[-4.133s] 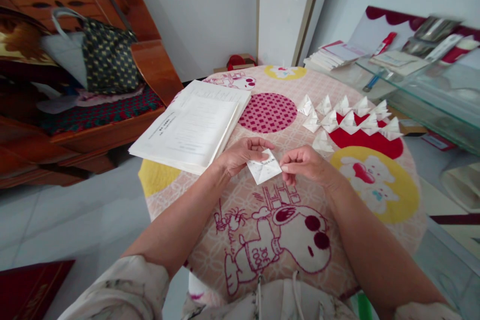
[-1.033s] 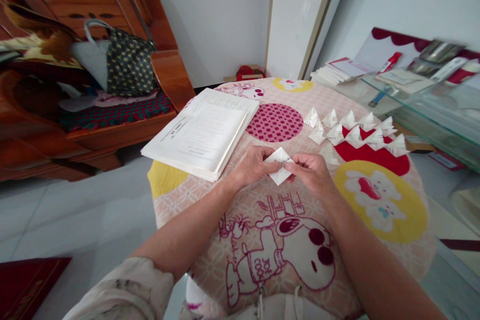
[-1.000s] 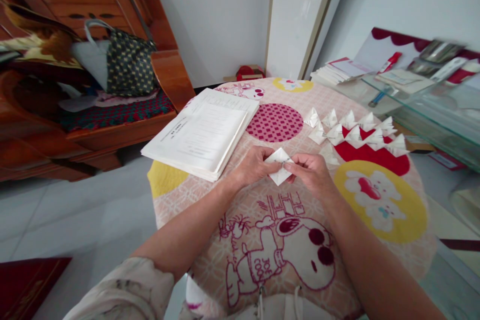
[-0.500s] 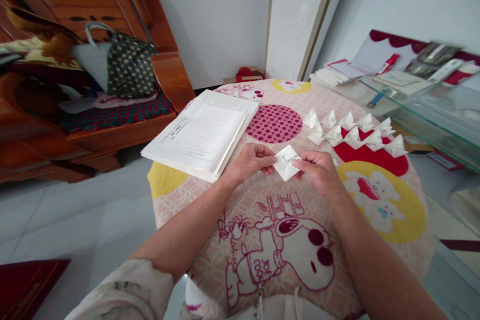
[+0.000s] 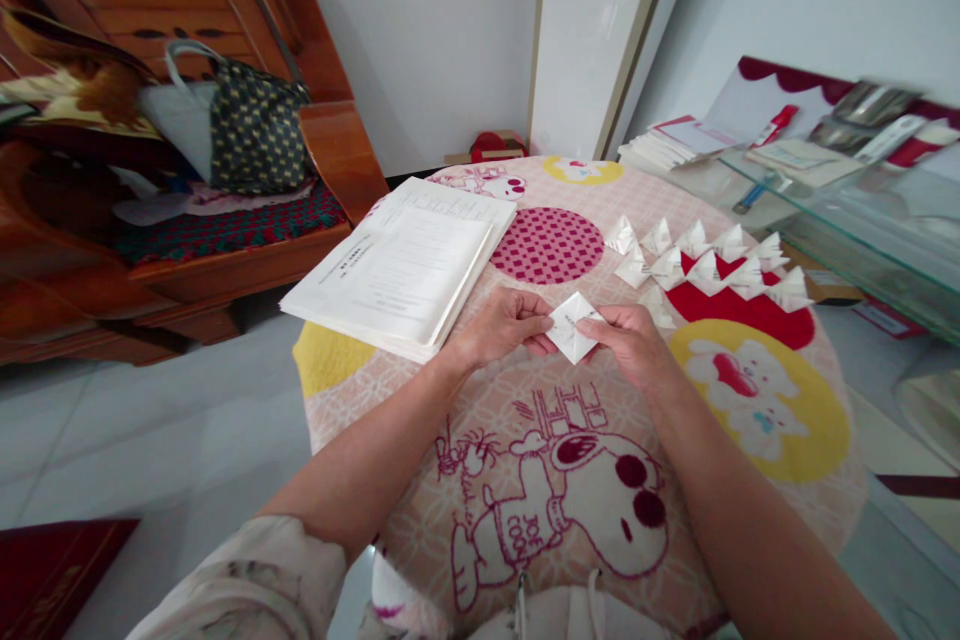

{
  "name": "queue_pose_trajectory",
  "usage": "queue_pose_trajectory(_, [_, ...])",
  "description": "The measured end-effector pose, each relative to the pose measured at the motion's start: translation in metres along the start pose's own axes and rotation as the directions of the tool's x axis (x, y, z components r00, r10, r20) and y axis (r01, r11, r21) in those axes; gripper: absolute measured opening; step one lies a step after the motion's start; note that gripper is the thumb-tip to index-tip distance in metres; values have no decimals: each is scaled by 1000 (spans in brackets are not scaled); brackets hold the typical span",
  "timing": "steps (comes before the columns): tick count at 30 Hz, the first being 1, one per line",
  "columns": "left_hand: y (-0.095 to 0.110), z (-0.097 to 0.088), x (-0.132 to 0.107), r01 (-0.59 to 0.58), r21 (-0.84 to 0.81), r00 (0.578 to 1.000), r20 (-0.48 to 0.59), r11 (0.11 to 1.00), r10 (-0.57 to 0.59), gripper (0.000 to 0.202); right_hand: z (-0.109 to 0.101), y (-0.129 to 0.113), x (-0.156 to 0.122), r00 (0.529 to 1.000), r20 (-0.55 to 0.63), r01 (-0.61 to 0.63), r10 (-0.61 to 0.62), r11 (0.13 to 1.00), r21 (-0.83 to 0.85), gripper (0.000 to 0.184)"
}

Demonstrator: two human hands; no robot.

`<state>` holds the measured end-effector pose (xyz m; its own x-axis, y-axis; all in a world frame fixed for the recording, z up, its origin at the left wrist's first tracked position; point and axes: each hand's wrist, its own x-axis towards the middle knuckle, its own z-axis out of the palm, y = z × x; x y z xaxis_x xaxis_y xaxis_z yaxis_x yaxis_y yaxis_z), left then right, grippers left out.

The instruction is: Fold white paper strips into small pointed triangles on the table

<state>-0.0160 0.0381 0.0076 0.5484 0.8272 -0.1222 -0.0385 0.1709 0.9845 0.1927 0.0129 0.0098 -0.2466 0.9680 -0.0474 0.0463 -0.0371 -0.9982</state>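
holds a small folded paper (image 5: 574, 320) between both hands, out in front, over a pink patterned tablecloth (image 5: 495, 400). pinches its left corner in the left hand (image 5: 510, 325), with thumb and curled fingers. grips it from the right side in the right hand (image 5: 626, 340), with thumb laid across the printed face and fingers behind. shows the paper as a diamond, with one corner pointing away and one toward the body, and with dark print near the middle. cannot tell from here whether touching the cloth or lifted just above it.

has a stack of papers (image 5: 397, 270) lying flat near the left hand, with small print on the top sheet. has two rows of folded pieces (image 5: 705, 272) standing beyond the right hand, partly over a red patch of the cloth. has one more piece (image 5: 657, 306) just beyond that hand, partly hidden by it. has a big dog print (image 5: 611, 505) on the cloth between the forearms.

farther right, has a glass shelf (image 5: 832, 210) with a notebook (image 5: 806, 160) on top, and a red marker (image 5: 777, 126) near it. off to the left, has a wooden bench (image 5: 345, 150) bearing a dark patterned bag (image 5: 259, 125). wears a pale sleeve (image 5: 255, 575) pushed up on the left arm.
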Motion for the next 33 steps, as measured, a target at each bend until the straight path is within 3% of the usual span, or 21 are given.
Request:
queue_pose_trajectory(6, [6,-4,-3,-45,-70,999,26,997,46,23,-4,5,2,999,-27,-25,27,998,57,29])
queue_pose_trajectory(11, [7,-9,-3,-76,-171,996,-52,982,67,37,-4,5,3,997,-70,-13,22,992,127,27])
queue_pose_trajectory(16, [1,5,0,-124,-68,991,-65,990,120,37,4,6,3,997,-83,23,-11,990,138,26])
queue_pose_trajectory(21, [-6,11,3,-183,3,952,-250,983,178,27,12,6,2,1000,-19,1,2,990,138,27])
queue_pose_trajectory(27, [-3,1,0,-17,138,997,-66,990,26,17,2,-1,2,998,-55,0,3,999,49,19])
queue_pose_trajectory(30, [-3,3,0,-31,111,996,-85,993,40,21,-2,-6,1,999,-7,-46,46,999,-4,21])
queue_pose_trajectory(33, [-3,5,1,-94,75,984,-146,993,104,28,-2,-5,1,998,-34,-61,61,998,19,23])
